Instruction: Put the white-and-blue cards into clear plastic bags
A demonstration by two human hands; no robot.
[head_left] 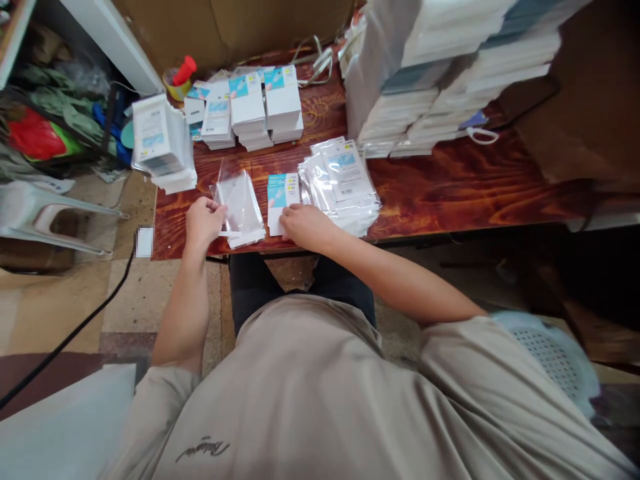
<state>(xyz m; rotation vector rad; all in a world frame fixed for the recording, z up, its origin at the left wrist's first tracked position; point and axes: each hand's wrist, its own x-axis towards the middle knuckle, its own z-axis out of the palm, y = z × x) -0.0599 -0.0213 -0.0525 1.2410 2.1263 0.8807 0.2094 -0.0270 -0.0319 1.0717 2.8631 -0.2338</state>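
On the table's front edge lies a pile of clear plastic bags [243, 203]. My left hand [204, 221] is at its left side, thumb and fingers closed on the edge of a bag. Right of the bags is a small overlapping stack of blue-and-white printed cards [283, 197]. My right hand [306, 225] rests over the stack's lower right corner with fingers curled onto a card; its fingertips are partly hidden. Just beyond that hand, a pile of bagged cards [345, 177] in shiny clear sleeves spreads to the right.
Several stacks of printed cards [247, 107] stand at the back of the reddish wooden table [430, 193]. Another tall card stack [163, 140] is at the left edge. High piles of white packets [400, 107] rise at the back right. White scissors handles [483, 136] lie beside them.
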